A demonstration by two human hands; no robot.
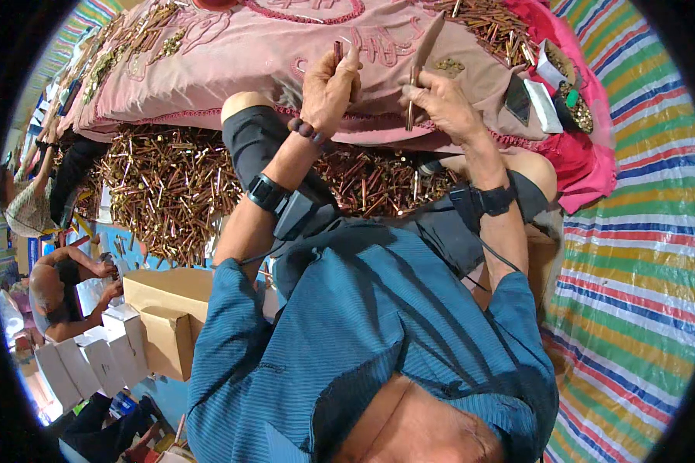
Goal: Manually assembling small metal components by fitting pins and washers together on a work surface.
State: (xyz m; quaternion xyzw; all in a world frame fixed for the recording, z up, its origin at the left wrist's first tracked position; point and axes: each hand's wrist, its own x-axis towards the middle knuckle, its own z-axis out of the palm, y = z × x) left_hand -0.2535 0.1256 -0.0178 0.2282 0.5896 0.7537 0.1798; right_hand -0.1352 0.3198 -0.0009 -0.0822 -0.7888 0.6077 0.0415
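Observation:
My left hand [328, 92] is closed around a short, thin reddish-brown stick [337, 52], whose end sticks up past the fingers. A thin pale strip shows at the fingertips, too small to name. My right hand [446, 106] grips a knife [428, 42], its broad blade pointing up and away from me and its handle end showing below the fingers. Both hands are raised over the near part of a pink cloth [270, 69] spread in front of me. A gap separates the knife from the stick.
A heap of similar sticks [170, 185] lies below the cloth's near edge, around my legs. More sticks [494, 31] rest on the cloth at the far right, near a small white box [552, 65]. Cardboard boxes [166, 339] stand at left, where another person's arms [93, 285] show.

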